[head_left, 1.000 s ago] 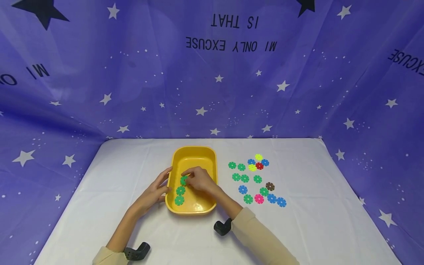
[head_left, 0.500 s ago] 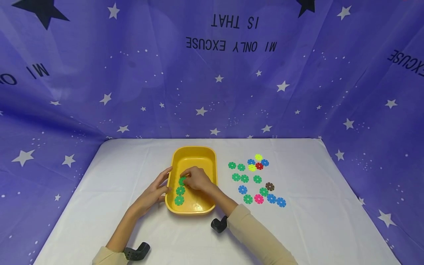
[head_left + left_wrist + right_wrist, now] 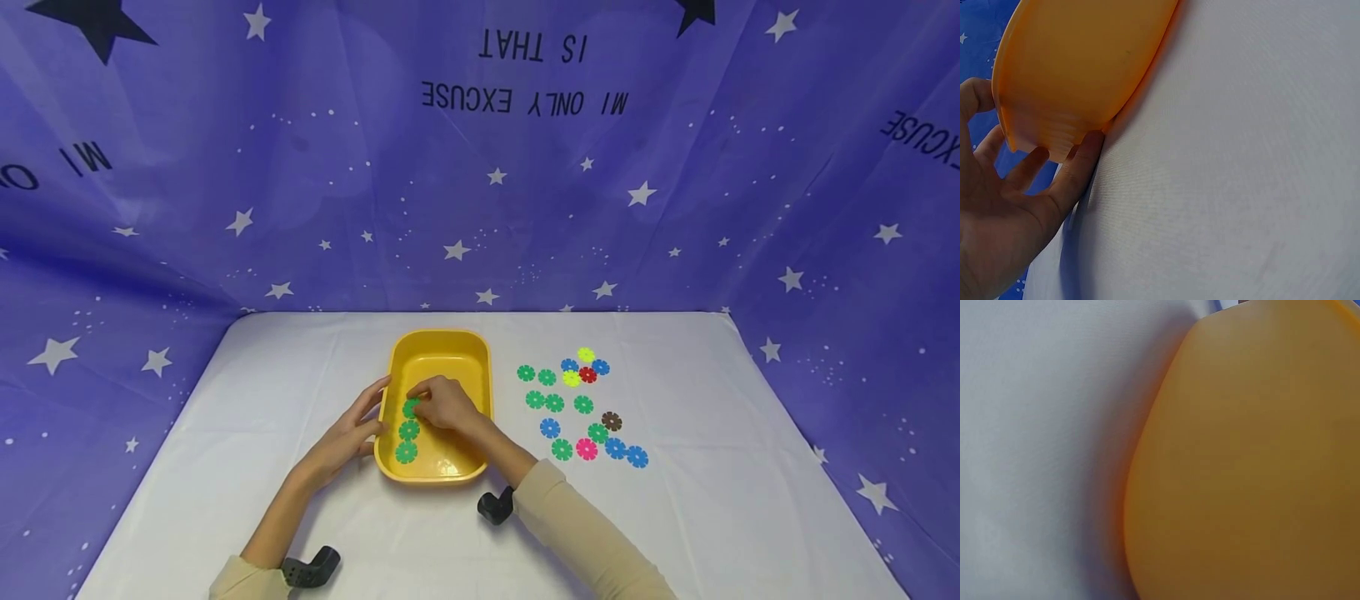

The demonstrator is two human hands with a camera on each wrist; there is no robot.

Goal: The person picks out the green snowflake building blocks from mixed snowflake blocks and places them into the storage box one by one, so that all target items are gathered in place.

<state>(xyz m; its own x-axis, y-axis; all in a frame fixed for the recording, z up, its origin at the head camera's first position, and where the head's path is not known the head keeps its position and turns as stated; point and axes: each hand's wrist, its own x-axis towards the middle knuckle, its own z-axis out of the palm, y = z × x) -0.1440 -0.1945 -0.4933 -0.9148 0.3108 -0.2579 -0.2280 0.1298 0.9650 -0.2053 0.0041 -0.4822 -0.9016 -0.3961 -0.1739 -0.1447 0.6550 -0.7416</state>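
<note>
A yellow plastic tray (image 3: pixel 442 480) stands on the white tablecloth. Inside it, my right hand (image 3: pixel 452 407) pinches a green snowflake disc (image 3: pixel 409 408) near the left wall, partly covering it. Below that disc, two more green discs, a middle one (image 3: pixel 408 430) and a lower one (image 3: pixel 406 452), continue the row along the same side. My left hand (image 3: pixel 341 442) rests against the tray's outer left side with fingers spread, its fingertips at the rim and wall (image 3: pixel 1085 62) in the left wrist view. The right wrist view shows only the tray's outer wall (image 3: pixel 1241 456) and cloth, with the right hand hidden.
Right of the tray, several loose snowflake discs lie flat on the cloth: green (image 3: pixel 554 403), blue (image 3: pixel 550 428), pink (image 3: pixel 587 449), brown (image 3: pixel 612 422), red (image 3: pixel 588 375) and yellow (image 3: pixel 586 355). A purple star-print curtain (image 3: pixel 450 208) surrounds the table on its far and lateral sides.
My right hand has shifted slightly left with the pinched green disc, bringing it closer to the row of two in the tray. The left hand and tray keep their places.
</note>
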